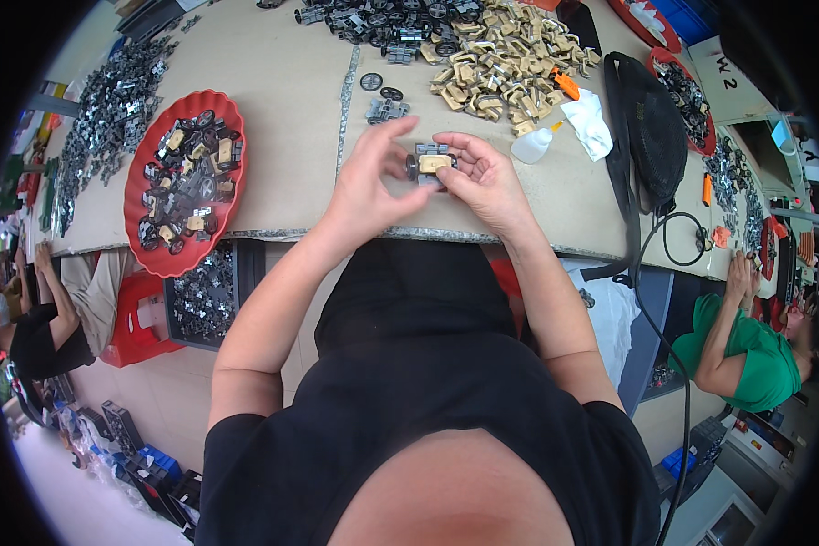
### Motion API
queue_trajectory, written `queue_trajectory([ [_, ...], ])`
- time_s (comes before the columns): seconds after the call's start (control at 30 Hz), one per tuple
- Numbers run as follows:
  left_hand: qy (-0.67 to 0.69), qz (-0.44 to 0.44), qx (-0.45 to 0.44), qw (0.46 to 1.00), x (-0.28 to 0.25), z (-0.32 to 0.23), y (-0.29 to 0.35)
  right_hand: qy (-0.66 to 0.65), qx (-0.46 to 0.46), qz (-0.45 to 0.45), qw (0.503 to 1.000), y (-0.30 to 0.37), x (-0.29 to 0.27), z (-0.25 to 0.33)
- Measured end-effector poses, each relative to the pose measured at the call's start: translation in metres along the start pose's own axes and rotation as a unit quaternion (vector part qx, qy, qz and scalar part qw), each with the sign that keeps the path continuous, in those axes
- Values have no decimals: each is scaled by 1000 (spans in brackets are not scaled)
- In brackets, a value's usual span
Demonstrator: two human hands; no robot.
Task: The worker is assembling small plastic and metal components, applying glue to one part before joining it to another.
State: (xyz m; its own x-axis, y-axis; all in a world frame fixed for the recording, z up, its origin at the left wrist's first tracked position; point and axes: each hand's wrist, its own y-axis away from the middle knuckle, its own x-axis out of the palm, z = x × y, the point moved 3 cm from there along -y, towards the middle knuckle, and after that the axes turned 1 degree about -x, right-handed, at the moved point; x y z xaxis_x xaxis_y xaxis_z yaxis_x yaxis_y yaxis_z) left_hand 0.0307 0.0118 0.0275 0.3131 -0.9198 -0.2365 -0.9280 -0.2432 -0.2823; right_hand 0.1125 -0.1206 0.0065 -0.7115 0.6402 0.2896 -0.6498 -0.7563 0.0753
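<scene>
Over the table's near edge, my right hand (487, 180) pinches a small toy vehicle chassis (435, 164) between thumb and fingers. The chassis is grey, with a tan block on top and a dark wheel at its left end. My left hand (369, 180) is curved around that left end, its thumb and index finger spread wide apart. Whether its other fingertips touch the wheel is hard to see. Just beyond my hands lie a grey chassis piece (388, 110) and two loose black wheels (370, 82).
A red scalloped tray (136, 205) of assembled pieces stands left. Tan parts (496, 64) and dark wheeled chassis (400, 27) are heaped at the back. Rightward are a white dropper bottle (531, 146), a tissue (589, 123) and a black bag (644, 136). Co-workers sit at both sides.
</scene>
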Motion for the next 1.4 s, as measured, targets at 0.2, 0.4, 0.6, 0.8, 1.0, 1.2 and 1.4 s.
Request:
queue_trajectory([
  [0.2,185,2,-199,962,14,13,4,20,-11,20,1000,-2,-1,-7],
  [0.4,214,-23,-189,958,18,14,6,47,-23,11,999,-2,-2,-9],
  [0.6,210,-21,-183,960,17,16,7,46,-22,-16,999,0,4,-4],
  [0.8,216,-50,-177,959,18,15,7,67,-35,-23,997,-1,4,-6],
  [1.0,241,-109,-137,955,20,18,6,69,4,-60,996,-7,5,-7],
  [1.2,219,-40,-187,957,13,16,6,125,-103,-26,986,-8,2,-8],
  [1.4,252,-31,-196,947,12,16,3,126,-104,-45,986,-6,-2,-12],
])
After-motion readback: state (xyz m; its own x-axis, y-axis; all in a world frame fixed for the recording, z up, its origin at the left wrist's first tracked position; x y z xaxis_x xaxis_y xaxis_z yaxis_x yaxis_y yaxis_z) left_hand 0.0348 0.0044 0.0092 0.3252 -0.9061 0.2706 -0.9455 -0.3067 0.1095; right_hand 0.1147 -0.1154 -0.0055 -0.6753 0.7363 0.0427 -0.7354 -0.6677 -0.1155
